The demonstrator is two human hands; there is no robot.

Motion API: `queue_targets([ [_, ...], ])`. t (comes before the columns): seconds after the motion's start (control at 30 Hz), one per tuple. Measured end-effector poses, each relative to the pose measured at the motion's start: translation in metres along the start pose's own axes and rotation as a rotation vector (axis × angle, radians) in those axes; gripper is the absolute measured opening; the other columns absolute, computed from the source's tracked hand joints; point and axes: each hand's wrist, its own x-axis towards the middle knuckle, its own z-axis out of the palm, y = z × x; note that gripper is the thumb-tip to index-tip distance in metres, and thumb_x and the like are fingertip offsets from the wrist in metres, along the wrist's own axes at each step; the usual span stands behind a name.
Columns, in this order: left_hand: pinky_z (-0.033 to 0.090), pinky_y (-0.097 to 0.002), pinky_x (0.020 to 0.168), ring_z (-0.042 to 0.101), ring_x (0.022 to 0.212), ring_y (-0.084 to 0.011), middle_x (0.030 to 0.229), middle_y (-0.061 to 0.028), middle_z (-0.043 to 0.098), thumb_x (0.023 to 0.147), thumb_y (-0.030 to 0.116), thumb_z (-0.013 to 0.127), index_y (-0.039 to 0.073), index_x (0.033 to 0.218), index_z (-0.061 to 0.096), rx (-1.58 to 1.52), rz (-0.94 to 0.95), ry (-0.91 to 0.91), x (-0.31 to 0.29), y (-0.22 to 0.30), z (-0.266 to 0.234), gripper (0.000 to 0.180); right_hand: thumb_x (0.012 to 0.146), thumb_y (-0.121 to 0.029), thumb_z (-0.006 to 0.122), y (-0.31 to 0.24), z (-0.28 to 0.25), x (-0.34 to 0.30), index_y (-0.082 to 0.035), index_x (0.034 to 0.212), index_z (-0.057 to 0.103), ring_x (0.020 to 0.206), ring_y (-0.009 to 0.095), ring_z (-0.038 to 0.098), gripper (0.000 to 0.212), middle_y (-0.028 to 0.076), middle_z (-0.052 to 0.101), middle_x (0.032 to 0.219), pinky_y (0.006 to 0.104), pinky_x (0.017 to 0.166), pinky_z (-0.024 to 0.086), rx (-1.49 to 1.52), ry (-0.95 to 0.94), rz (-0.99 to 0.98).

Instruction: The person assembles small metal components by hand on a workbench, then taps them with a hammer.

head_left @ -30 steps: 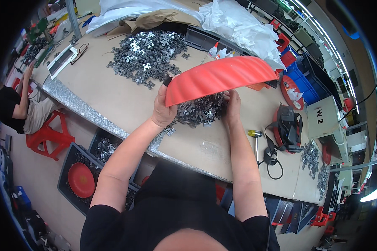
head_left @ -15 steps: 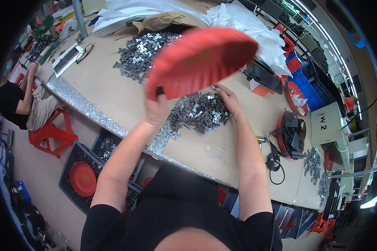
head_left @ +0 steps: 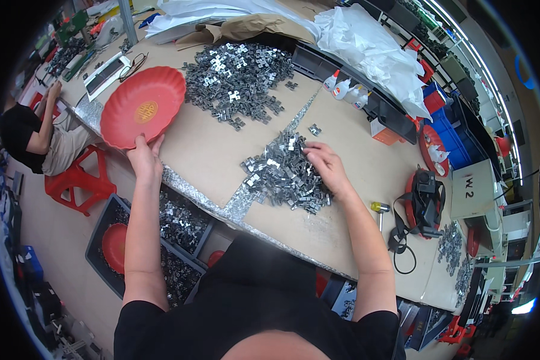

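Grasps with the left hand (head_left: 146,157) a red bowl (head_left: 143,105), with fingers closed on its near rim, tilting its inside toward the view. Has the right hand (head_left: 325,168), with fingers bent, at the right side of the small pile (head_left: 285,174) of gray parts; cannot tell whether pinching a part or only touching. Just beyond this right grip, slightly to its left, has one loose part (head_left: 314,129), and farther beyond, white bottles (head_left: 341,89). To the right of the left grip and farther away, has the big pile (head_left: 240,81) on the table (head_left: 201,159). Nearer to the body than the right grip, to its right, has a hammer (head_left: 380,207). Below the left grip, has dark bins (head_left: 104,278) on the floor side of the table edge.
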Motion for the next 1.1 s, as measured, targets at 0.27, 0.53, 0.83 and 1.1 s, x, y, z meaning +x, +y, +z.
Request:
queue_targets([
  [0.27,0.051,-0.0376,0.070,0.054,0.086,-0.0294,0.105,-0.0135,0.047,0.085,0.016,0.045,-0.004,0.112,0.036,0.012,-0.150,-0.132,-0.013,0.002,0.002,0.035,0.083,-0.035,0.046,0.039,0.000,0.052,-0.008,0.113,0.053,0.116,0.028,0.038,0.041,0.014,0.046,0.121,0.0360,0.097,0.027,-0.201,0.002,-0.054],
  [0.53,0.049,-0.0351,0.071,0.055,0.077,-0.0230,0.095,-0.0152,0.048,0.085,0.023,0.045,-0.007,0.120,0.028,0.371,-0.369,-0.425,-0.061,0.008,-0.004,0.049,0.081,-0.030,0.052,-0.009,0.010,0.031,-0.006,0.107,0.056,0.112,0.029,0.042,0.036,0.013,0.050,0.116,0.0362,0.096,0.030,-0.235,-0.328,-0.195],
  [0.83,0.015,-0.0444,0.102,0.018,0.121,-0.0450,0.129,-0.0286,0.021,0.074,0.029,0.055,-0.003,0.123,0.030,1.493,0.481,-0.339,-0.037,-0.081,0.115,0.063,0.081,-0.026,0.053,0.019,0.013,0.090,-0.002,0.108,0.054,0.112,0.027,0.042,0.036,0.017,0.046,0.117,0.0319,0.094,0.032,0.033,-0.009,-0.037],
  [1.1,0.016,-0.0441,0.102,0.019,0.121,-0.0429,0.129,-0.0277,0.023,0.075,0.027,0.053,0.001,0.123,0.033,1.398,0.444,-0.242,-0.025,-0.115,0.156,0.058,0.081,-0.037,0.048,0.050,0.023,0.139,-0.005,0.123,0.041,0.117,0.029,0.036,0.052,0.018,0.039,0.124,0.0334,0.097,0.028,-0.171,0.139,-0.058],
])
